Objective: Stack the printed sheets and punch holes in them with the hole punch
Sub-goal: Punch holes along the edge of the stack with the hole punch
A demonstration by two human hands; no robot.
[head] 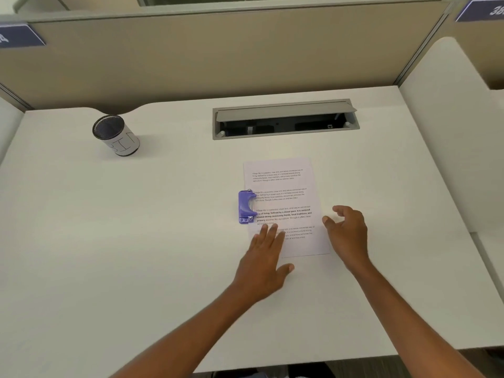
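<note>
Paper first: the printed sheets [285, 205] lie flat in one pile on the white desk [136, 241], text facing up, and from where I stand I cannot tell how many sheets the pile holds. The left hand [266, 264] rests palm down with its fingers [268, 233] stretched out flat over the pile's near-left corner, gripping nothing, thumb spread to the side on the bare desk. Just beyond those fingertips sits the purple hole punch [246, 207], its mouth over the left edge of the pile about halfway along; the fingertips are near it but apart from it. The right hand [347, 233] is at the pile's right edge, fingers loosely curled and spread, holding nothing; whether the thumb tip touches the paper I cannot tell. Far beyond the left fingers and off to their left stands a mesh pen cup [116, 135] wrapped in a white label. Straight past both sets of fingertips, the desk's grey cable hatch [285, 118] stands open.
</note>
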